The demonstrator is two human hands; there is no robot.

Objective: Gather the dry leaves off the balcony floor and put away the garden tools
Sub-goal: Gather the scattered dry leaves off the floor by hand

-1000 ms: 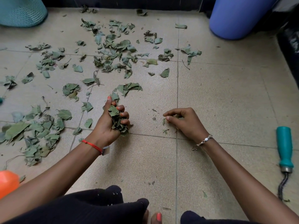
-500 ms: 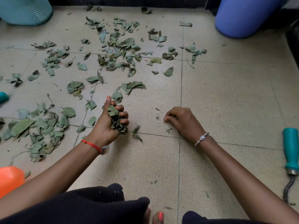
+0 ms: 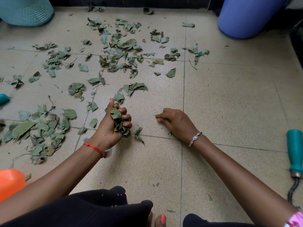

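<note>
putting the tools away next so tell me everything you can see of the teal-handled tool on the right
The teal-handled tool lies flat on the tiled floor at the right edge, untouched, apart from the right hand. Its handle is smooth, rounded, plastic-looking teal, its far end pointing away from the person. A silvery metal collar caps the near end, and a dark twisted shaft curves from it towards the person. Its working end cannot be made out.

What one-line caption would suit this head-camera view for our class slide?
Left hand grips a bunch of dry leaves while the right hand rests on the tiled floor, more leaves scattered beyond.
</note>
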